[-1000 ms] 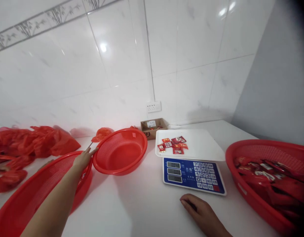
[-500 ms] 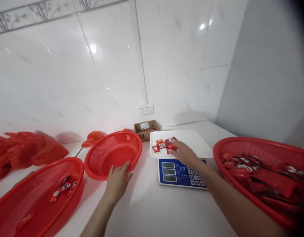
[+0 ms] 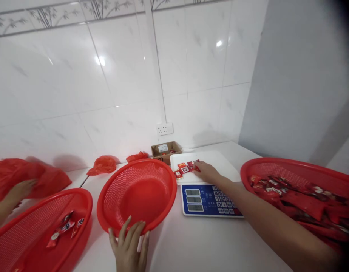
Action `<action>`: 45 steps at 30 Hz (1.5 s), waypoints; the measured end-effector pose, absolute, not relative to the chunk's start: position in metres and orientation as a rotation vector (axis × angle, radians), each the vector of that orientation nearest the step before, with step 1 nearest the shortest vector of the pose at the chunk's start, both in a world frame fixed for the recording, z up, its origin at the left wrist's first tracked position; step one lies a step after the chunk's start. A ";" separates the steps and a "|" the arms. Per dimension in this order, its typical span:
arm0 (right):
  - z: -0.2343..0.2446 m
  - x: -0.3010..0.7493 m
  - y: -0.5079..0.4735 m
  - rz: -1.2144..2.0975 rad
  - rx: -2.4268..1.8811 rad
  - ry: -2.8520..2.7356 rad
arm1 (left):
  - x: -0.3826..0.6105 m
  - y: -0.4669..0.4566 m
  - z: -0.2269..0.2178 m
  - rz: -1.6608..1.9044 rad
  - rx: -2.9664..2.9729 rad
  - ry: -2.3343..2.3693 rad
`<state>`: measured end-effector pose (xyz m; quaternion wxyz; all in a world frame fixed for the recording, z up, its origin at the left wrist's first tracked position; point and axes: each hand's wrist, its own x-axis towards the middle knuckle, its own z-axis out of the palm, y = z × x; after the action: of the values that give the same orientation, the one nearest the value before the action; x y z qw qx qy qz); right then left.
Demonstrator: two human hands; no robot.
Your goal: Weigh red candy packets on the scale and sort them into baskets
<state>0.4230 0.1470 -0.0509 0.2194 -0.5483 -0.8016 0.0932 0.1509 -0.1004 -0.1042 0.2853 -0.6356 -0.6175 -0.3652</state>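
The far wall tiles (image 3: pixel 120 75) are shining with a glossy ceramic glaze, the 3 red baskets (image 3: pixel 115 204) are showing smooth perforated plastic, the left bags (image 3: pixel 50 177) are looking thin and crinkled, and the far box (image 3: pixel 157 153) is showing matt cardboard.

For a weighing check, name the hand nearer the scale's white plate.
Right hand, over the white plate, at the wrapped sweets. Left hand, farther off, on the red mesh basket's rim.

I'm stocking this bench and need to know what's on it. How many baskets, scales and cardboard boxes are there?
Red mesh baskets: 3
Digital scales: 1
Cardboard boxes: 1
Total: 5
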 end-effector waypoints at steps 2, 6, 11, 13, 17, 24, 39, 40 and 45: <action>-0.047 0.424 0.149 0.297 -1.547 -2.133 | 0.149 -0.102 -0.110 -1.030 -1.671 -1.611; -0.036 0.425 0.154 0.378 -1.585 -1.926 | 0.147 -0.101 -0.125 -1.072 -1.615 -1.570; -0.015 0.389 0.142 0.467 -1.463 -1.833 | 0.145 -0.095 -0.144 -1.120 -1.532 -1.485; -0.008 0.360 0.127 0.508 -1.350 -1.882 | 0.144 -0.092 -0.147 -1.118 -1.515 -1.467; -0.001 0.309 0.103 0.623 -0.935 -2.191 | 0.140 -0.089 -0.152 -1.092 -1.512 -1.455; -0.021 0.344 0.142 0.241 -1.497 -2.272 | 0.133 -0.091 -0.160 -1.095 -1.470 -1.500; -0.048 0.377 0.156 0.128 -1.369 -2.477 | 0.123 -0.087 -0.164 -1.150 -1.444 -1.489; -0.048 0.379 0.157 0.107 -1.362 -2.470 | 0.124 -0.087 -0.164 -1.149 -1.441 -1.499; -0.049 0.385 0.163 0.047 -1.294 -2.458 | 0.128 -0.088 -0.164 -1.144 -1.428 -1.539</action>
<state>0.3851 0.1630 -0.0491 0.1808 -0.4580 -0.8702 0.0165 0.1276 -0.0880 -0.1637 0.3664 -0.5558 -0.5989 -0.4451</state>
